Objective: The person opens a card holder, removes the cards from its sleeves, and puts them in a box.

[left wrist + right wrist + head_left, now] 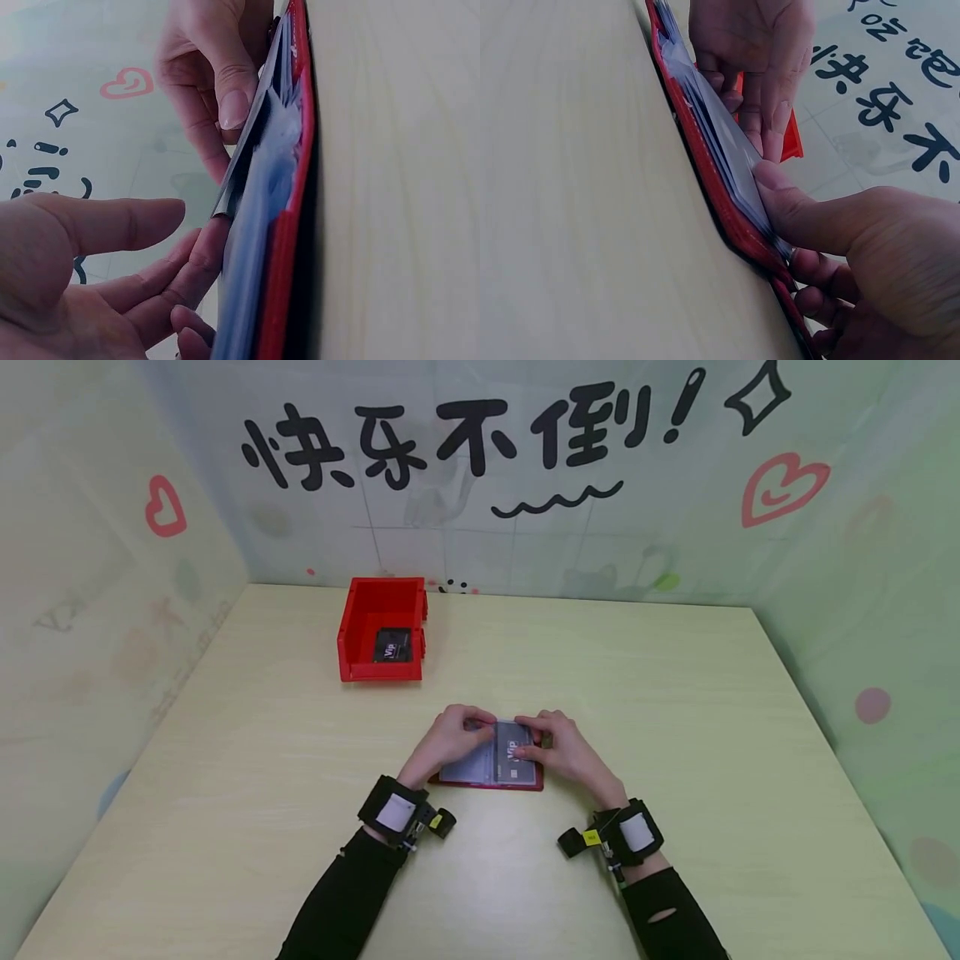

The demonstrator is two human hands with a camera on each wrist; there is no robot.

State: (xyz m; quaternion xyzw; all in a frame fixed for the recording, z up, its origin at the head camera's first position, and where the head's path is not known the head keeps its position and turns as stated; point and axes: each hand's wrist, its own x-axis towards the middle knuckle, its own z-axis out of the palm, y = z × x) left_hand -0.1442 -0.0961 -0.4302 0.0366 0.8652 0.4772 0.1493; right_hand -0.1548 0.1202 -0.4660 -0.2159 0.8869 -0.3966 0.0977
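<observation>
Both hands on the red card holder (491,781), lying open nearer the person than the bin (381,631). Left hand (450,739) steadies the sleeves with straight fingertips; right hand (562,750) pinches a card (519,752) there.

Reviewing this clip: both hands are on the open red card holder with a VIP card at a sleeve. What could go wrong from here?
1. The right hand pinches the dark VIP card at a clear sleeve; it might catch on the sleeve edge and bend.
2. The left hand only presses the card holder with its fingertips, so it could slide on the smooth table.
3. The plastic sleeves fan loosely; the card may enter the wrong one.
</observation>
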